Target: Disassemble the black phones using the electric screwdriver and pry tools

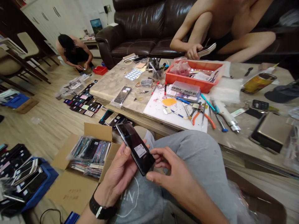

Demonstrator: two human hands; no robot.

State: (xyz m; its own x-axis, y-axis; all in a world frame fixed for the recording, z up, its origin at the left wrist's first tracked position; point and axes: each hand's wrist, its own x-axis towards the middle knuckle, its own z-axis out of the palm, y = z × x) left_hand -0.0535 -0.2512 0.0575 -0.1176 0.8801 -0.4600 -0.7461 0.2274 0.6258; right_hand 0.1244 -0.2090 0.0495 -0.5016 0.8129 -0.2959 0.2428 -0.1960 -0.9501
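Note:
A black smartphone (134, 140) with a white label (140, 151) on its dark back is held at a tilt above my lap. My left hand (121, 166) is closed around its long left side, thumb along the edge, and wears a black watch. At the phone's lower end, my right hand (169, 166) has its fingertips against the right edge and its thumb by the bottom corner. An open cardboard box (98, 131) packed with bagged phones (93, 152) stands on the floor, left of my left hand.
On the table are a white mat (151, 110) with pliers (197, 116) and screwdrivers, a red tray (204, 84), and a bagged phone (122, 95). A blue bin (48, 174) of phones and rows of phones (85, 104) lie on the floor. Two other people sit nearby.

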